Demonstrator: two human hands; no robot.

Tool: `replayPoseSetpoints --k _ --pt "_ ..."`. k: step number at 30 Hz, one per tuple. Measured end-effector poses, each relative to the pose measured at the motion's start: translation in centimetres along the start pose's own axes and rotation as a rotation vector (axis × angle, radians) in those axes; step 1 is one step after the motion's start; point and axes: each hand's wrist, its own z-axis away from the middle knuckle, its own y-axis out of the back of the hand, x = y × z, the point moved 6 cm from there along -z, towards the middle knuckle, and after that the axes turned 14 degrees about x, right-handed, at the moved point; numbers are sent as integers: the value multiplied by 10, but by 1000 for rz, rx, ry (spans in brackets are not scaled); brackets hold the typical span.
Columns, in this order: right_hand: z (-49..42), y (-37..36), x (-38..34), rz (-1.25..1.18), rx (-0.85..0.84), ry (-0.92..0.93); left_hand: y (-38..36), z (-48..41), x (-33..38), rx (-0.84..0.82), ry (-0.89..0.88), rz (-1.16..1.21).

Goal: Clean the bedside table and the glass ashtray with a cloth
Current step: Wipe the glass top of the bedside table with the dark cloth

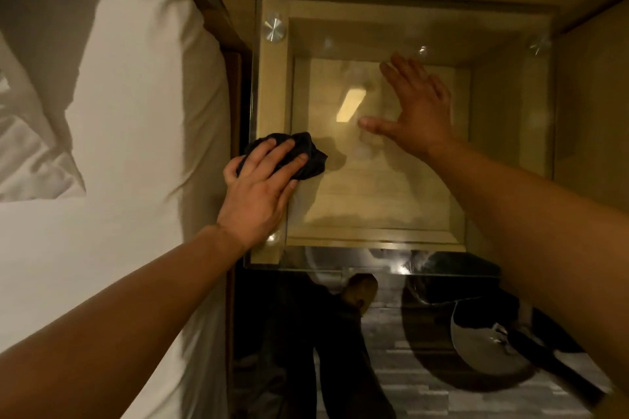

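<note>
Wiping looks partway: left hand (pixel 262 187) presses the cloth (pixel 311 155) under nearly straight fingers, empty right hand (pixel 420 116) rests spread flat on the smeared table (pixel 272 85) (ashtray unseen).

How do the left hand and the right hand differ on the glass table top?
The left hand presses a bunched dark cloth near the bed-side edge; the right hand holds nothing. The left hand's fingers lie together over the cloth; the right hand's are spread wide, farther back. Both are over the glass top.
</note>
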Motion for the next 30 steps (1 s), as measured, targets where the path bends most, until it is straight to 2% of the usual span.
replayPoseSetpoints --k 9,16,19,21,23,25,27,28,30 --pt "2 1 0 -22 -44 -11 8 103 36 0 81 -69" --pt "1 4 -2 -35 -47 -7 12 139 64 22 203 -48" --pt "-1 11 -6 -91 -106 -17 17 148 85 41 339 24" --pt "1 21 -8 -224 -132 -86 20 148 99 3 466 70" --pt "12 36 -16 -410 -123 -151 23 139 109 -55 641 213" --pt "33 52 -32 -528 -136 -148 28 124 116 -66 952 571" --pt "68 62 -45 -638 -199 -206 33 105 125 2 1302 976" --pt "88 64 -51 -681 -239 -248 35 93 131 54 1402 1133" --pt "125 66 -63 -770 -293 -337 38 66 139 143 1481 1366"
